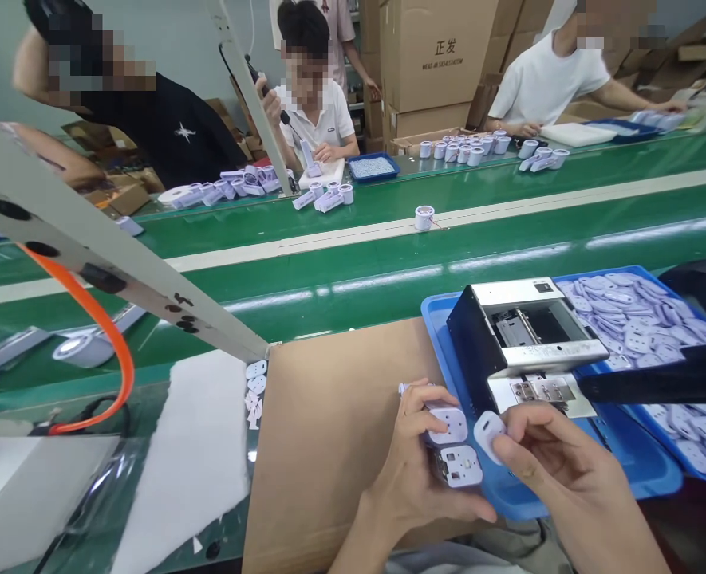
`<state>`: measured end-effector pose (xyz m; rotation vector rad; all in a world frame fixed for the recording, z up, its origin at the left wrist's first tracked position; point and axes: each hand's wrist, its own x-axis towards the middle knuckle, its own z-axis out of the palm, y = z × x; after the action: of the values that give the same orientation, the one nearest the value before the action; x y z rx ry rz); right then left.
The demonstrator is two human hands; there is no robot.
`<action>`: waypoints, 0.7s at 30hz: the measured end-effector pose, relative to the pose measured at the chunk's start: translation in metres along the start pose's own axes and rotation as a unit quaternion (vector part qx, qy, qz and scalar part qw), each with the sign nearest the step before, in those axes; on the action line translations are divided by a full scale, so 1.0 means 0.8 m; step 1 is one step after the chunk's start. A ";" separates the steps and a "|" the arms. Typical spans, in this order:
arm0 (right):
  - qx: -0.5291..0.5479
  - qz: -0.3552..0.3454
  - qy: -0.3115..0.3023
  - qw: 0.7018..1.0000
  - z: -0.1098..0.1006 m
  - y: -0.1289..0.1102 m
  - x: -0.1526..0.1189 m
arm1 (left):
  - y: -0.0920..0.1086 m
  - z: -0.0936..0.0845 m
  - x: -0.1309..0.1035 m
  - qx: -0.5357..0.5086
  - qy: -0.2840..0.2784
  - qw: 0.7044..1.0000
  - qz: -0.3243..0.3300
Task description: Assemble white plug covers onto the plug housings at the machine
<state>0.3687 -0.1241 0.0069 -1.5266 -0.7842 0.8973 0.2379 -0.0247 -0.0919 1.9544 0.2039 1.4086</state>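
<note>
Two hands work white plastic parts over a cardboard sheet at the bench.

The left hand (416, 470) has its fingers closed around a stack of white plates (453, 446), held just above the cardboard (329, 430). The right hand (559, 458) pinches a small white cap (489, 434) between thumb and fingertips, just beside the plates. A metal fixture (526, 335) stands in the blue tray (652, 470) behind them.

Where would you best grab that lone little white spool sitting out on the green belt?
Take the white spool around its round side wall, coming down from above. It stands upright and alone on the green belt, so both sides look free for fingers.
</note>
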 end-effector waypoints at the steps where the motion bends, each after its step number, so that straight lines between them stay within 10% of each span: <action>1: 0.018 0.026 0.001 0.999 0.001 -0.001 -0.004 | 0.000 0.000 -0.001 -0.009 0.004 1.000 0.001; 16: 0.004 -0.167 0.117 0.979 -0.071 0.003 0.048 | 0.007 0.001 -0.001 -0.022 0.009 1.000 -0.017; 21: 0.150 -0.238 0.260 0.924 -0.108 0.032 0.059 | 0.006 -0.001 0.002 -0.046 -0.010 0.999 -0.012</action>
<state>0.4671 -0.1285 -0.0183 -1.1486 -0.5535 0.2119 0.2367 -0.0273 -0.0878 1.8845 0.1501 1.3596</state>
